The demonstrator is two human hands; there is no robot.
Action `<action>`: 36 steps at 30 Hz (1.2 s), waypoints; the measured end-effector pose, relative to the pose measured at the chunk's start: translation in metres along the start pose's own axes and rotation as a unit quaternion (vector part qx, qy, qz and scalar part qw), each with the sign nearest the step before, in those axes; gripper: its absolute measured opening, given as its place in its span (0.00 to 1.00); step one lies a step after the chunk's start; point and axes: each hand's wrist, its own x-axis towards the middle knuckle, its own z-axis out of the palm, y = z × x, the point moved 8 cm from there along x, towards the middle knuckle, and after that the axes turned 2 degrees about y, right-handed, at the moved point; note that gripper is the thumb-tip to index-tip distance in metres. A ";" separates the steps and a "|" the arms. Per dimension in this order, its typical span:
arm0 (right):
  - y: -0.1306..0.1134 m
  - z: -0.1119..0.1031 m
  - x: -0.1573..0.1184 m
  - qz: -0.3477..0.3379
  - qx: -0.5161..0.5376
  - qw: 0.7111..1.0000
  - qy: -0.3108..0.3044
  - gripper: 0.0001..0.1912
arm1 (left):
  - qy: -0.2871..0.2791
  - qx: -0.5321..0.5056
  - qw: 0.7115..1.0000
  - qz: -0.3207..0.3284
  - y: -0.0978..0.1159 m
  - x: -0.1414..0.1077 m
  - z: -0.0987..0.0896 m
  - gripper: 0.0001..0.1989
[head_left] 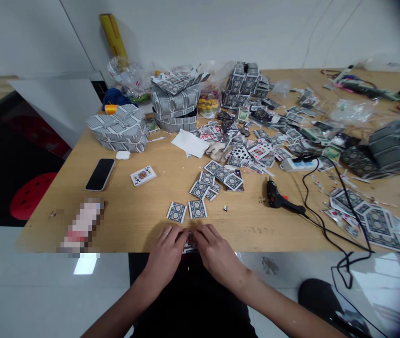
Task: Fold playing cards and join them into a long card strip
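At the table's front edge, my left hand [164,253] and my right hand [219,251] pinch a playing card [190,243] between them. Both sets of fingers are bent and closed on its sides, hiding most of it; whether it is folded I cannot tell. Just beyond my fingertips lie two folded cards with patterned backs, a left one [176,212] and a right one [197,209]. Behind them is a loose group of similar folded cards [200,188]. A neat stack of cards [143,175] rests farther left, a king on top.
A black glue gun [279,197] with its cable lies to the right, near a power strip [298,164]. Phone [100,174] at left. Woven card baskets [118,129] and a large heap of cards [249,145] fill the back. More card pieces [372,218] lie at far right.
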 end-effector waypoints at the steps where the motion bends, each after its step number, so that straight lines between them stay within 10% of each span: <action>1: 0.000 0.000 0.000 0.000 -0.001 1.000 -0.001 0.19 | 0.001 -0.001 1.000 0.000 0.000 0.000 0.000 0.18; 14: -0.003 -0.010 0.000 0.013 0.036 0.999 0.026 0.11 | 0.094 -0.144 0.983 -0.068 -0.017 -0.013 -0.008 0.17; 36: -0.004 -0.002 -0.008 -0.005 0.016 0.998 0.056 0.19 | 0.088 -0.049 0.995 -0.027 -0.005 -0.017 -0.013 0.20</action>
